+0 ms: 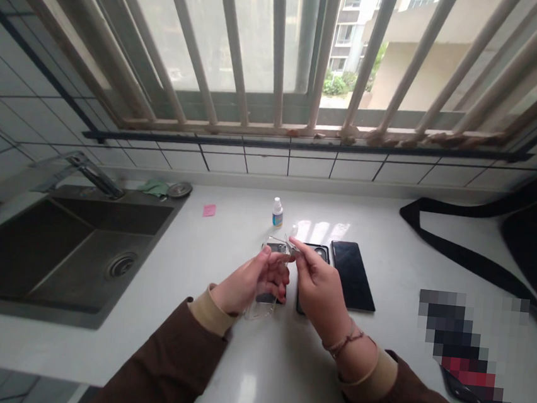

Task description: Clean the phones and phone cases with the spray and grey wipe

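Left hand (254, 282) grips clear phone case (263, 302); right hand (319, 289) pinches its top corner. Two phones (351, 274) on counter (226, 248) beside.

Clear phone case (261, 305), pink note (209, 210)

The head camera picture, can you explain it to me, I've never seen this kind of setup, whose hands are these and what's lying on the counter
This is one picture from a camera worn on a person's head, looking forward and down, so the two arms in brown sleeves belong to the wearer. There is no machine here, only bare hands.

The left hand holds a clear phone case above the white counter. The right hand pinches the case's top edge with its fingertips.

Under and beside the hands lie two dark phones: one mostly hidden by the right hand, one flat to its right. Behind them stands a small white bottle, with a pink note further left.

A dark sink is on the left, a black strap on the right, and a barred window ahead.
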A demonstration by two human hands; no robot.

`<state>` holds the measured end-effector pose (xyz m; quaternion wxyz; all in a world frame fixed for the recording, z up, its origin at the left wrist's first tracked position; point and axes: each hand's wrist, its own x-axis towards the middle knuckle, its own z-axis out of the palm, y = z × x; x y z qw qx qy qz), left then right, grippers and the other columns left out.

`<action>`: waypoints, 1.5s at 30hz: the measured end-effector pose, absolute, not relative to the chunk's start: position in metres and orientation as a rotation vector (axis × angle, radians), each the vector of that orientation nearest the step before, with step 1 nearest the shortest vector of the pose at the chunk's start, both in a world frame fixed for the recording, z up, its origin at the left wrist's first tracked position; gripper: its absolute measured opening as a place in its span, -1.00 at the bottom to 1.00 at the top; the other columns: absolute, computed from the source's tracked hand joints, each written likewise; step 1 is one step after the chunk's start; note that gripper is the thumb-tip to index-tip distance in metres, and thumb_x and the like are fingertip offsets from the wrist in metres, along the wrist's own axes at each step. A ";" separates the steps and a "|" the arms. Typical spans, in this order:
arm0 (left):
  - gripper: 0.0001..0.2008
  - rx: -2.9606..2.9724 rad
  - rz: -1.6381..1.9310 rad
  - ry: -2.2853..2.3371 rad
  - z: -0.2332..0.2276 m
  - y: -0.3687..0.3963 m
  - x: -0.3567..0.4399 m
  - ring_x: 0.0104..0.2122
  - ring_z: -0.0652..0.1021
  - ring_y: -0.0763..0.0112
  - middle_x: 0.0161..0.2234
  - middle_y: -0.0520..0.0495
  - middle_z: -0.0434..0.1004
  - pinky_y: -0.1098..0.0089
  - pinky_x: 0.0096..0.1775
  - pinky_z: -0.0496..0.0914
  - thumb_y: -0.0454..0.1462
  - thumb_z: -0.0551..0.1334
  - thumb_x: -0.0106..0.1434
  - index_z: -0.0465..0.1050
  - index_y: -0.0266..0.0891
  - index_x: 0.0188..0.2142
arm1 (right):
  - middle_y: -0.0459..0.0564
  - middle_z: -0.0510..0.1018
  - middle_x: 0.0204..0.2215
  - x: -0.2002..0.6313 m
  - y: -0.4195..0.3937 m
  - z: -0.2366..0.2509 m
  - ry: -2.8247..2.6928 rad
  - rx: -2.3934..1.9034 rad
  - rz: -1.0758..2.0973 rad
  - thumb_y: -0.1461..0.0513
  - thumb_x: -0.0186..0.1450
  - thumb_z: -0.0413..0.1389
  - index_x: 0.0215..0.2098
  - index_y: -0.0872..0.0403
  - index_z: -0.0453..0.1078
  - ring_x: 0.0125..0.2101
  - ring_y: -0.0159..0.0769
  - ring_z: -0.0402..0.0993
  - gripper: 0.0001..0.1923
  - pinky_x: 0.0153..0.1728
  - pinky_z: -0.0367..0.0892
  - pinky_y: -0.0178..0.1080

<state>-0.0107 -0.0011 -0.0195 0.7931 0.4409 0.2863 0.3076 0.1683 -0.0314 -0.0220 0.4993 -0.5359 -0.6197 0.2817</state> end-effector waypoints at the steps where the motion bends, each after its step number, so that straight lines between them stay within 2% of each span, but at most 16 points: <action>1: -0.28 0.961 0.640 0.604 -0.019 -0.002 -0.010 -0.33 0.53 0.30 -0.24 -0.15 0.46 0.22 -0.22 0.52 0.28 0.00 0.44 0.50 -0.25 0.14 | 0.05 0.71 0.06 0.168 -0.032 -0.021 -1.523 -1.273 0.640 0.22 0.54 0.02 0.27 -0.02 0.51 -0.04 -0.11 0.72 -0.60 0.00 0.63 -0.09; 5: -0.29 1.058 0.584 0.620 -0.025 -0.006 -0.008 -0.36 0.53 0.30 -0.28 -0.13 0.45 0.23 -0.25 0.49 0.31 0.01 0.41 0.48 -0.26 0.03 | 0.03 0.62 0.20 0.169 -0.032 -0.017 -1.694 -1.071 0.422 0.34 0.53 -0.01 0.30 -0.04 0.47 0.21 -0.14 0.56 -0.55 0.29 0.45 -0.04; 7: -0.27 1.106 0.571 0.655 -0.031 -0.008 -0.007 -0.39 0.53 0.30 -0.31 -0.13 0.46 0.23 -0.27 0.47 0.34 0.01 0.39 0.47 -0.28 -0.07 | 0.03 0.59 0.22 0.169 -0.032 -0.016 -1.768 -0.970 0.339 0.39 0.52 -0.02 0.34 -0.05 0.43 0.26 -0.17 0.51 -0.50 0.37 0.36 0.00; 10: -0.24 1.151 0.543 0.668 -0.034 -0.010 -0.007 -0.43 0.50 0.31 -0.36 -0.11 0.45 0.25 -0.31 0.42 0.39 0.02 0.34 0.45 -0.28 -0.18 | 0.03 0.57 0.24 0.170 -0.033 -0.015 -1.809 -0.897 0.297 0.43 0.50 -0.04 0.37 -0.05 0.39 0.26 -0.19 0.50 -0.45 0.39 0.34 0.02; 13: -0.23 1.053 0.538 0.637 -0.025 -0.011 -0.007 -0.52 0.36 0.43 -0.44 -0.02 0.35 0.35 -0.47 0.27 0.43 0.00 0.29 0.42 -0.24 -0.23 | -0.02 0.55 0.27 0.171 -0.034 -0.012 -1.789 -0.914 0.335 0.41 0.51 -0.02 0.37 -0.08 0.39 0.27 -0.18 0.49 -0.46 0.40 0.32 0.04; 16: -0.30 0.895 0.573 0.663 -0.012 -0.009 -0.007 -0.57 0.17 0.54 -0.46 0.09 0.19 0.48 -0.59 0.03 0.40 0.09 0.28 0.41 -0.20 -0.21 | -0.06 0.53 0.28 0.172 -0.035 -0.007 -1.717 -0.963 0.416 0.35 0.52 0.01 0.35 -0.12 0.42 0.28 -0.14 0.48 -0.50 0.41 0.31 0.09; 18: -0.40 0.849 0.602 0.732 -0.007 -0.007 -0.007 -0.58 0.12 0.57 -0.44 0.12 0.15 0.53 -0.61 -0.03 0.31 0.19 0.31 0.41 -0.17 -0.13 | -0.07 0.53 0.27 0.173 -0.035 -0.005 -1.679 -0.960 0.472 0.33 0.52 0.03 0.33 -0.12 0.45 0.29 -0.12 0.47 -0.52 0.41 0.30 0.13; 21: -0.49 0.811 0.656 0.822 -0.004 -0.004 -0.006 -0.60 0.12 0.62 -0.40 0.14 0.19 0.57 -0.62 -0.01 0.21 0.27 0.34 0.38 -0.13 -0.04 | -0.08 0.52 0.28 0.174 -0.034 -0.006 -1.698 -0.938 0.500 0.34 0.51 0.04 0.31 -0.11 0.47 0.31 -0.10 0.45 -0.53 0.44 0.25 0.15; 26: -0.50 0.755 0.766 0.874 -0.006 -0.002 -0.005 -0.61 0.18 0.65 -0.41 0.13 0.27 0.59 -0.62 0.03 0.15 0.34 0.34 0.45 -0.16 0.02 | -0.02 0.46 0.34 0.172 -0.034 -0.011 -1.880 -0.888 0.417 0.40 0.50 0.01 0.33 -0.08 0.44 0.38 -0.12 0.34 -0.48 0.45 0.20 0.14; 28: -0.55 0.708 0.866 0.883 -0.007 -0.001 -0.005 -0.54 0.35 0.59 -0.38 0.05 0.39 0.57 -0.56 0.21 0.09 0.38 0.33 0.51 -0.20 -0.02 | -0.01 0.45 0.34 0.169 -0.036 -0.011 -1.973 -0.813 0.405 0.42 0.50 0.01 0.33 -0.06 0.44 0.39 -0.13 0.30 -0.48 0.45 0.21 0.14; 31: -0.58 0.628 1.056 0.934 -0.008 0.004 -0.007 -0.34 0.55 0.42 -0.30 -0.08 0.53 0.46 -0.31 0.47 0.01 0.43 0.32 0.54 -0.28 -0.08 | 0.00 0.45 0.34 0.163 -0.040 -0.010 -2.103 -0.691 0.411 0.44 0.50 -0.02 0.33 -0.03 0.43 0.40 -0.17 0.30 -0.48 0.44 0.24 0.11; 33: -0.55 0.575 1.140 0.978 -0.009 0.007 -0.008 -0.40 0.55 0.45 -0.35 -0.04 0.50 0.45 -0.31 0.47 0.02 0.44 0.31 0.53 -0.31 -0.06 | 0.00 0.44 0.34 0.160 -0.043 -0.009 -2.167 -0.648 0.412 0.44 0.51 -0.04 0.33 -0.03 0.41 0.40 -0.20 0.29 -0.48 0.44 0.24 0.10; 36: -0.51 0.492 1.172 0.960 -0.010 0.011 -0.011 -0.58 0.38 0.61 -0.46 0.12 0.35 0.55 -0.49 0.34 0.03 0.45 0.28 0.49 -0.31 -0.03 | -0.05 0.44 0.34 0.159 -0.046 -0.006 -2.223 -0.610 0.430 0.42 0.51 -0.03 0.34 -0.07 0.41 0.39 -0.23 0.31 -0.47 0.45 0.23 0.07; 39: -0.52 0.430 1.170 0.888 -0.012 0.015 -0.014 -0.63 0.29 0.65 -0.51 0.20 0.24 0.59 -0.56 0.24 0.03 0.46 0.28 0.46 -0.30 -0.06 | -0.06 0.46 0.32 0.159 -0.047 -0.003 -2.216 -0.576 0.479 0.42 0.50 -0.02 0.33 -0.09 0.42 0.36 -0.24 0.36 -0.47 0.45 0.24 0.04; 43: -0.65 0.359 1.233 0.839 -0.017 0.022 -0.019 -0.62 0.37 0.62 -0.53 0.19 0.30 0.57 -0.52 0.33 -0.08 0.48 0.28 0.45 -0.26 -0.18 | -0.04 0.49 0.31 0.160 -0.049 -0.001 -2.056 -0.626 0.608 0.42 0.50 -0.02 0.32 -0.06 0.43 0.34 -0.20 0.39 -0.48 0.41 0.32 0.06; 45: -0.76 0.304 1.294 0.795 -0.016 0.024 -0.022 -0.54 0.51 0.54 -0.49 0.13 0.43 0.48 -0.36 0.50 -0.21 0.46 0.31 0.44 -0.24 -0.24 | -0.04 0.52 0.29 0.160 -0.049 -0.002 -1.896 -0.722 0.717 0.38 0.52 0.00 0.29 -0.09 0.47 0.32 -0.17 0.43 -0.52 0.37 0.36 0.07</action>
